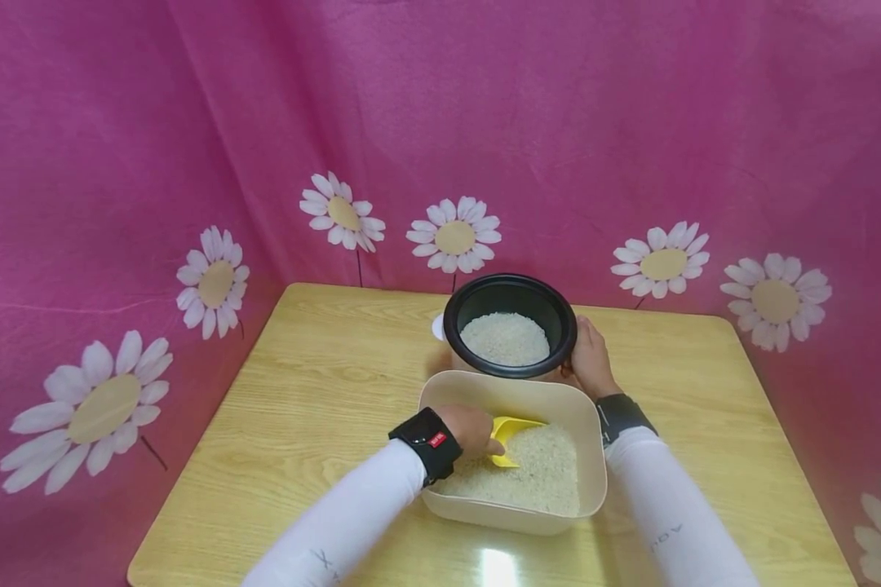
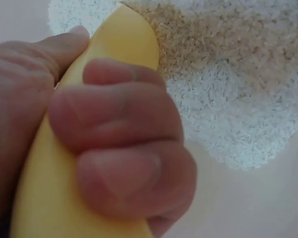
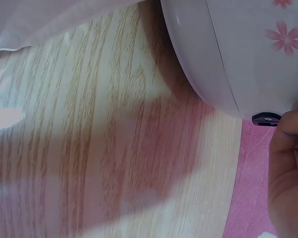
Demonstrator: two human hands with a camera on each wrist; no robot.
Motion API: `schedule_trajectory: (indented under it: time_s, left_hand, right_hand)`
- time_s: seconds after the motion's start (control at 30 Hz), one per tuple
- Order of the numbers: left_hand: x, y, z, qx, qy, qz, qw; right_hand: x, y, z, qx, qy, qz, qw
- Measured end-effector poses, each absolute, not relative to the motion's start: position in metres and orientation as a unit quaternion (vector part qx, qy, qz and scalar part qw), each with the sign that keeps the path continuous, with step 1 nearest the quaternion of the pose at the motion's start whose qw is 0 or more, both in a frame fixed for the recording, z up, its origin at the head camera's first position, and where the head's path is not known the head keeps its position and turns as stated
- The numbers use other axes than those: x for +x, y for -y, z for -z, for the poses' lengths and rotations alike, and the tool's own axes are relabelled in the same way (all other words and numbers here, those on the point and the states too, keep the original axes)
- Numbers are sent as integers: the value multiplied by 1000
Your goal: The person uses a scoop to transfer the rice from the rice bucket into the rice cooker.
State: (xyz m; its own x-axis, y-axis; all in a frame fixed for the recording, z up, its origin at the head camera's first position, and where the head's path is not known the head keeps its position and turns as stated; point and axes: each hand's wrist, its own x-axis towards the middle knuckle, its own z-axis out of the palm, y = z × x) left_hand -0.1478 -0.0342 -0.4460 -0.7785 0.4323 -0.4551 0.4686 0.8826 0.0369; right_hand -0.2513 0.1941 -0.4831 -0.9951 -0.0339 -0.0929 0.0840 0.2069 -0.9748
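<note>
My left hand (image 1: 470, 428) is inside a beige plastic tub (image 1: 495, 515), gripping a yellow scoop (image 1: 512, 425) by its handle. In the left wrist view its fingers curl round the scoop, whose far end meets the white rice (image 2: 213, 104). Behind the tub stands a rice cooker (image 3: 223, 54), lidless, white with pink flowers. Its dark inner pot (image 1: 455, 346) has rice (image 1: 506, 338) in it. My right hand (image 1: 591, 359) rests against the cooker's right side, near a small black fitting (image 3: 266, 119); part of the hand is out of the right wrist view.
Both containers stand on a light wood-grain table (image 1: 323, 383), the cooker close to its back edge. A pink cloth (image 1: 558, 122) printed with daisies hangs behind and at the sides. A small white part (image 1: 437, 327) juts out left of the cooker.
</note>
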Motion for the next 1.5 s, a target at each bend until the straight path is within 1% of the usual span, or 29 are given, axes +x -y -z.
schedule_trajectory:
  time_s: [0.3, 0.53, 0.6, 0.7, 0.8, 0.87, 0.97, 1.07, 1.2, 1.27, 1.4, 1.5]
  left_hand:
    - [-153, 33, 455, 242, -948, 22, 203]
    - [-160, 32, 468, 241, -954, 48, 172]
    - [-160, 32, 468, 238, -954, 51, 172]
    - [-156, 33, 462, 232, -953, 42, 193]
    - [-153, 34, 457, 228, -951, 37, 204]
    - [-152, 34, 455, 225, -953, 36, 199]
    - [-155, 34, 458, 225, -957, 47, 179]
    - [-158, 34, 462, 227, -955, 47, 187]
    - [-161, 35, 467, 225, -952, 45, 201]
    - [-162, 36, 470, 224, -954, 54, 191]
    - [-165, 36, 473, 226, -955, 66, 183]
    - [-166, 36, 474, 225, -952, 73, 193]
  right_hand:
    - [-250, -194, 485, 28, -765, 641, 59]
    - [-252, -194, 484, 18, -774, 631, 42]
    - [-253, -194, 485, 20, -776, 629, 40]
    - [-255, -194, 490, 19, -773, 632, 46]
    - [-260, -196, 502, 21, -772, 633, 58]
    - [-265, -198, 511, 21, -773, 631, 56]
    - [-272, -201, 522, 15, -778, 627, 31]
    - [-275, -202, 526, 14, -779, 627, 17]
    - [-270, -200, 520, 27, -776, 629, 42]
    - [-266, -198, 512, 27, -776, 629, 51]
    - [-258, -194, 493, 23, -780, 625, 39]
    - [-254, -192, 486, 22, -779, 626, 41]
